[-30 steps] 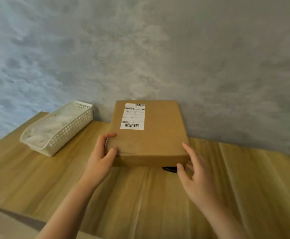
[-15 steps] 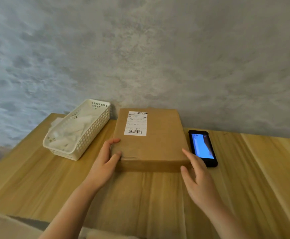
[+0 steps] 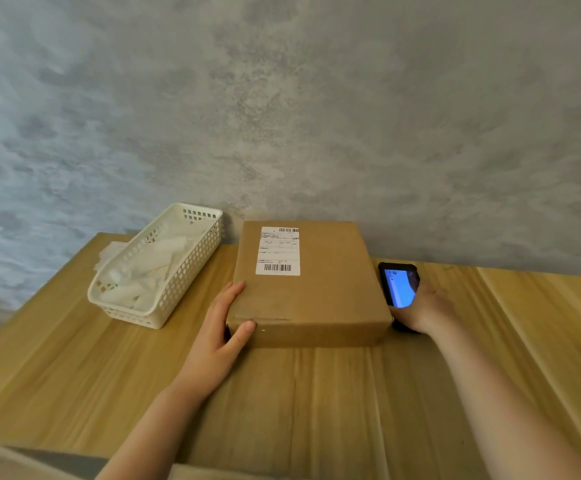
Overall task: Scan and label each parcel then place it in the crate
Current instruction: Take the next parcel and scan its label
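Note:
A flat brown cardboard parcel (image 3: 320, 289) lies on the wooden table (image 3: 74, 372) against the grey wall. A white shipping label (image 3: 278, 250) with barcodes is stuck on its top, far left part. My left hand (image 3: 221, 332) grips the parcel's near left corner, thumb on the front face. My right hand (image 3: 420, 310) is wrapped around a black handheld scanner (image 3: 398, 284) with a lit blue screen, just right of the parcel. A white perforated crate (image 3: 164, 296) stands to the left.
The white crate holds several white wrapped items, and some white paper lies behind it. A pale cardboard edge (image 3: 12, 459) shows at the bottom left. The grey wall runs close behind the table.
My right hand has left the parcel's right edge and closed around the scanner that lay on the table. My left hand keeps its hold on the parcel corner.

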### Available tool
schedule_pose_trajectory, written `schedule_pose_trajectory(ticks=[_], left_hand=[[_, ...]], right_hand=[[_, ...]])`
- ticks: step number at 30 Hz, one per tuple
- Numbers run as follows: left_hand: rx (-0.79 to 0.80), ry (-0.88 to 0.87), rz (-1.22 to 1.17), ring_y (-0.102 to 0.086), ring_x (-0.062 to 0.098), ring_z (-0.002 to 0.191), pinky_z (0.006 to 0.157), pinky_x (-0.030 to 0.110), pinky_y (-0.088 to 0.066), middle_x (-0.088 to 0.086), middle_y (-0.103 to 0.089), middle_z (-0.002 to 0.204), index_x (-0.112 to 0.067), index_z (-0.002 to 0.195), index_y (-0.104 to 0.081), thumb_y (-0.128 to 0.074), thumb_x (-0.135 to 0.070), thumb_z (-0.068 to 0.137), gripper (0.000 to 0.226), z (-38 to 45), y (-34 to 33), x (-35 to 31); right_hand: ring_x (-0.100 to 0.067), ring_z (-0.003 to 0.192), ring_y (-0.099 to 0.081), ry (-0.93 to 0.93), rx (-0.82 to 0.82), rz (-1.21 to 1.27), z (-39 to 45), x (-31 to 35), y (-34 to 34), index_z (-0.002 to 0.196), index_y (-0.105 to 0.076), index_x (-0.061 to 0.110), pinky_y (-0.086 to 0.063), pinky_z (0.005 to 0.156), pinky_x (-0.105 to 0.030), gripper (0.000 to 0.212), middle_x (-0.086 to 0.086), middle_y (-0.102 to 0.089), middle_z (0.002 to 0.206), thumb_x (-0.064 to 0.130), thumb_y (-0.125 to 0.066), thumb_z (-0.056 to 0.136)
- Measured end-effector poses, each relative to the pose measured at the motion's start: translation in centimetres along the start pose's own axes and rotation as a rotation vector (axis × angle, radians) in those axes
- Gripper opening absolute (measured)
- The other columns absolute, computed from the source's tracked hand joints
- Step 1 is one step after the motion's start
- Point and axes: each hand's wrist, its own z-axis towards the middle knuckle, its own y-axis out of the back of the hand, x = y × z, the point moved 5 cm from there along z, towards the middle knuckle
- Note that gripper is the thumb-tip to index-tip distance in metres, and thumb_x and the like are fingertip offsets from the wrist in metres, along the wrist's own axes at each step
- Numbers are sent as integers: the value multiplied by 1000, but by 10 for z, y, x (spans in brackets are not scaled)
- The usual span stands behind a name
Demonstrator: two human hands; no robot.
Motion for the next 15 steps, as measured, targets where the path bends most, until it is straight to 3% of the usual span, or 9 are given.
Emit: schedule_pose_trajectory(ticks=[7, 11, 15], left_hand=[[4, -27, -21, -22, -1, 146, 119, 34, -24, -20, -30, 155, -51, 145, -32, -56, -59, 84, 66, 2, 2, 7], [14, -31, -20, -21, -3, 145, 119, 36, -23, -20, -29, 156, -51, 146, -31, -56, -62, 83, 69, 3, 1, 8], [5, -35, -55, -22, -2, 145, 120, 37, -23, -18, -30, 156, -50, 145, -34, -60, -60, 81, 70, 3, 2, 10]], right_hand=[[-24, 88, -56, -57, 30, 189, 4, -3, 9, 114, -46, 16, -44, 64, -33, 75, -6, -58, 107, 40, -89, 57], [-22, 90, -60, 26, 0, 233, 4, 15, 43, 114, -51, 15, -44, 60, -31, 88, -4, -62, 107, 57, -85, 45], [-20, 85, -65, 178, 217, 235, -20, 59, 76, 105, -60, 15, -49, 68, -31, 72, -6, -67, 98, 54, -89, 52]])
